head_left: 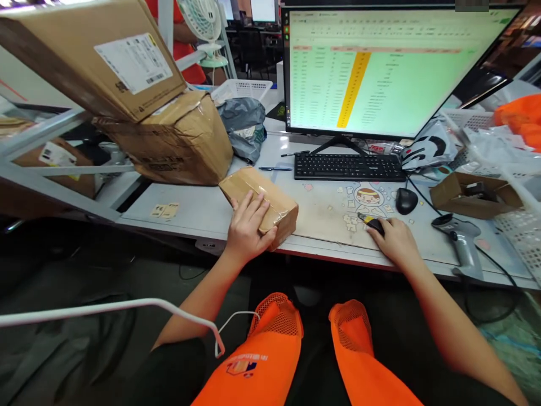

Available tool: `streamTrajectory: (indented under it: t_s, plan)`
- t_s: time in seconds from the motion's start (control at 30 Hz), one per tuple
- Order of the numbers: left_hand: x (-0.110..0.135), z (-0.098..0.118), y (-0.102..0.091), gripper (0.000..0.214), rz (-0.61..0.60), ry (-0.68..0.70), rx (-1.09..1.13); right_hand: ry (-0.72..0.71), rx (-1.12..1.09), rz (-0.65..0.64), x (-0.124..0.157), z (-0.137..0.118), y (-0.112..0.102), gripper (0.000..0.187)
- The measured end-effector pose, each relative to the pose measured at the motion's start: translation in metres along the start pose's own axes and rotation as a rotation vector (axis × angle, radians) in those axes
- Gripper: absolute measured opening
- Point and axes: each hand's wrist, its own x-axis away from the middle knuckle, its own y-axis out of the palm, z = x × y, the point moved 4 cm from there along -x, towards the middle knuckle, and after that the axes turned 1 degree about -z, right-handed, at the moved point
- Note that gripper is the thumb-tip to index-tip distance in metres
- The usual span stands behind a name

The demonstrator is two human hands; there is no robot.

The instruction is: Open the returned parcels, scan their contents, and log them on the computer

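A small brown cardboard box [276, 200], with glossy clear tape on it, sits at the desk's front edge. My left hand [248, 228] holds it, fingers stretched over the top and thumb against the near end. To the right, my right hand [395, 239] is closed around a yellow and black utility knife [372, 223], low over the desk mat [325, 225]. The knife's tip points left, away from the box's surface. Whether its blade is out I cannot tell.
Two larger cartons [190, 141] are stacked at left beside a metal frame. Behind lie a grey plastic bag [243, 127], a pen [274, 168], a keyboard [349, 167] and a monitor [329, 73]. A mouse [406, 201], barcode scanner [462, 242] and open box [475, 194] are at right.
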Motion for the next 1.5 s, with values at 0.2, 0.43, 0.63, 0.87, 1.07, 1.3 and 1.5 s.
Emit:
streamTrajectory:
  t_s: [0.2,0.43,0.63,0.87,1.07,1.3,1.5]
  plan:
    - [0.002,-0.001,-0.001,0.059,-0.048,0.002,0.003,-0.136,-0.247,0.265,0.02,-0.037,-0.028,0.054]
    - [0.007,-0.01,0.011,0.061,-0.048,-0.038,-0.094,-0.616,-0.407,0.326,0.036,-0.183,-0.1,0.044]
    - [0.007,-0.007,0.01,0.062,-0.053,-0.022,-0.107,-0.663,-0.39,0.368,0.02,-0.21,-0.105,0.044]
    - [0.009,-0.006,0.009,0.059,-0.051,-0.015,-0.082,-0.691,-0.414,0.427,0.022,-0.211,-0.101,0.042]
    - [0.01,-0.005,0.009,0.059,-0.036,-0.001,-0.104,-0.691,-0.417,0.514,0.023,-0.217,-0.104,0.039]
    - [0.012,-0.007,0.009,0.059,-0.062,-0.007,-0.131,-0.623,-0.419,0.562,0.026,-0.217,-0.103,0.042]
    - [0.012,-0.008,0.009,0.055,-0.046,-0.004,-0.114,-0.329,-0.306,0.526,-0.022,-0.154,-0.089,0.042]
